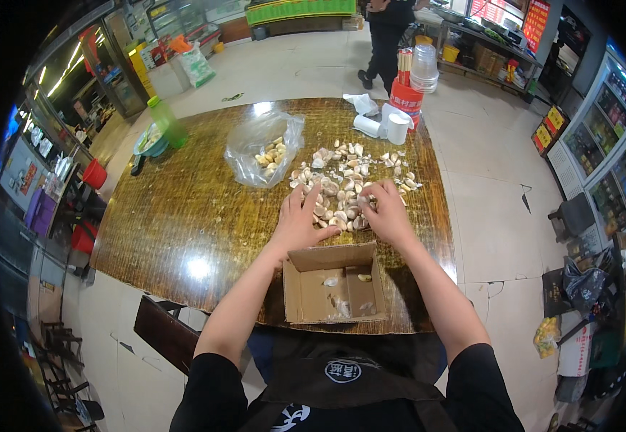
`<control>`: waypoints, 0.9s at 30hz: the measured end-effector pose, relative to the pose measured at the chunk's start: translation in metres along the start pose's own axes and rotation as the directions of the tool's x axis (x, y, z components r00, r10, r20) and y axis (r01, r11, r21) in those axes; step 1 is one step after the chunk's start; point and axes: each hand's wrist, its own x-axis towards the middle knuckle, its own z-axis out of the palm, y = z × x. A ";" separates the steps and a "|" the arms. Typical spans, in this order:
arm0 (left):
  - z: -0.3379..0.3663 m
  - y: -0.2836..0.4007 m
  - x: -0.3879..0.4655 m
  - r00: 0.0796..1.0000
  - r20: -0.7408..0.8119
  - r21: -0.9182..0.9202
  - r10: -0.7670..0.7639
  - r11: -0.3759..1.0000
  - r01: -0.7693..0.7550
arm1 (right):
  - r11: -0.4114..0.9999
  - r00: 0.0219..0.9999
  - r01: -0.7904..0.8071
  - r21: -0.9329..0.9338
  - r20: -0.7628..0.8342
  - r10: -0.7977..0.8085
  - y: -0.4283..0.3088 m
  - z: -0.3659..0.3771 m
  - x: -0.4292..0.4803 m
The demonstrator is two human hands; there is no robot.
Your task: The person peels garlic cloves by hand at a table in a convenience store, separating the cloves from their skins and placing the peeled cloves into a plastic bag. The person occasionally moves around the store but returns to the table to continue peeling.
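A spread of garlic cloves with bits of papery skin covers the wooden table before me. My left hand rests at the near left side of the cloves, fingers apart, holding nothing that I can make out. At their right side is my right hand, its thumb and forefinger close together at the cloves; whether one is pinched between them is hidden. Just below my hands stands an open cardboard box with a clove and some skins inside. A clear plastic bag holding peeled cloves lies beyond my left hand.
At the far right are paper rolls and a red bucket with plastic cups. A green bottle and a blue bowl stand at the far left, near a black handle. A person is beyond the table.
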 end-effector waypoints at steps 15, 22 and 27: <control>-0.007 0.003 0.014 0.979 -0.070 -0.107 0.193 0.974 -0.200 | 0.747 0.929 -0.370 0.553 0.219 0.298 0.027 -0.009 0.017; -0.012 0.012 0.017 0.920 -0.290 -0.237 0.264 0.911 -0.336 | 0.608 0.933 -0.358 0.709 0.244 0.264 0.026 -0.009 0.015; -0.012 0.016 0.019 0.970 -0.221 -0.546 0.100 0.812 -0.208 | 0.566 0.931 -0.363 0.740 0.259 0.258 0.018 -0.005 0.015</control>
